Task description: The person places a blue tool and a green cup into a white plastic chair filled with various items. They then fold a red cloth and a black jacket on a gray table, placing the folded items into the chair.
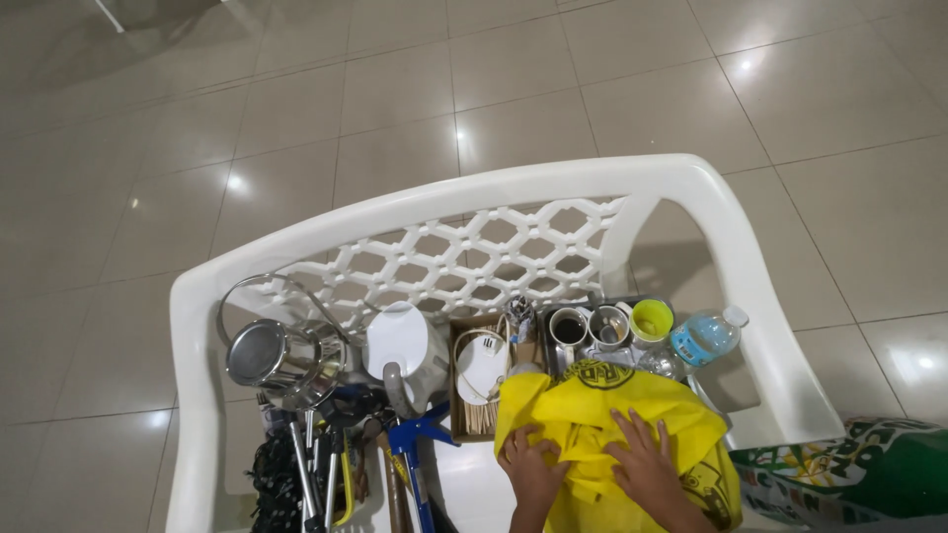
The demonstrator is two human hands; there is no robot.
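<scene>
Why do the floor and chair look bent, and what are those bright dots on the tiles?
Head view: a wide lens bows the white chair and tile lines; the dots are lamp glare on the glossy floor; both hands on the yellow cloth look sharp.

A small brown cardboard box (481, 380) stands open mid-seat on the white plastic chair (691, 197), against its backrest. A green, patterned bag (849, 469) sits beside the chair's right front corner. The clear bottle (706, 336) near the right armrest wears a blue label.

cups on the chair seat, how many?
3, in a row behind the yellow cloth: dark-filled cup, grey cup, yellow-green cup. More may sit hidden under the cloth.
</scene>
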